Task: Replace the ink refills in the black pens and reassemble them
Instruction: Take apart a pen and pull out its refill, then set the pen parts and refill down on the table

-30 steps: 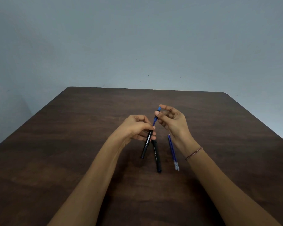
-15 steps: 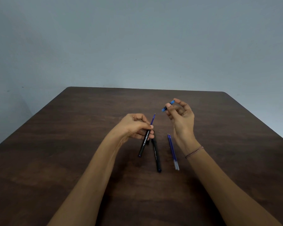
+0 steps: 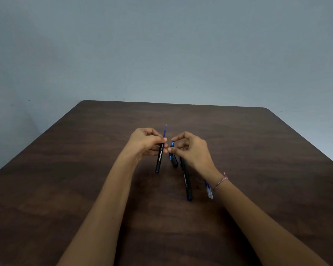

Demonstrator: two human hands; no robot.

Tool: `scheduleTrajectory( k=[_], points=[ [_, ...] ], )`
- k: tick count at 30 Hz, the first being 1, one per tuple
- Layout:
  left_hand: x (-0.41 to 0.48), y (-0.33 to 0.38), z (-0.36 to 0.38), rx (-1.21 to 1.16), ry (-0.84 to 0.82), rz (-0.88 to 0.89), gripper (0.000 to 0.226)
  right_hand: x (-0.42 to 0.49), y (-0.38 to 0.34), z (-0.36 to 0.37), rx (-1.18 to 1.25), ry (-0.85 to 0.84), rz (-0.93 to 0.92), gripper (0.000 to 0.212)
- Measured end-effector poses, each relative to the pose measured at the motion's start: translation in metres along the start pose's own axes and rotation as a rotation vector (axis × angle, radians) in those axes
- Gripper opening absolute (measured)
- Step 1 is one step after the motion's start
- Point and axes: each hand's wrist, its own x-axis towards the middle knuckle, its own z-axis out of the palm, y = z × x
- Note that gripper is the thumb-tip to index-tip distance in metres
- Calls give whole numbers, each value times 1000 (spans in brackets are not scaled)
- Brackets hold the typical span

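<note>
Nearly upright, pen (image 3: 159, 157) in left hand (image 3: 145, 143).

Left hand (image 3: 145, 144) grips black pen (image 3: 159, 159); right hand (image 3: 193, 150) pinches blue piece (image 3: 170, 155).

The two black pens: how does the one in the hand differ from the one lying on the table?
The held pen is lifted, gripped by the left hand; the table pen lies flat. The held pen shows a bare blue refill poking out on top; the table pen's far end is hidden behind the right hand. Both are black with white lettering.
</note>
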Motion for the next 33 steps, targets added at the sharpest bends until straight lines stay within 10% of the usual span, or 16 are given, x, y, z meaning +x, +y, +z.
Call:
scheduleTrajectory(
  k=[20, 33],
  points=[
    [4, -3, 0, -31, -24, 28, 13, -4, 6, 17, -324, -49, -110, 24],
    [5, -5, 6, -7, 10, 51, 9, 1, -2, -8, -50, 19, -19, 6]
  ],
)
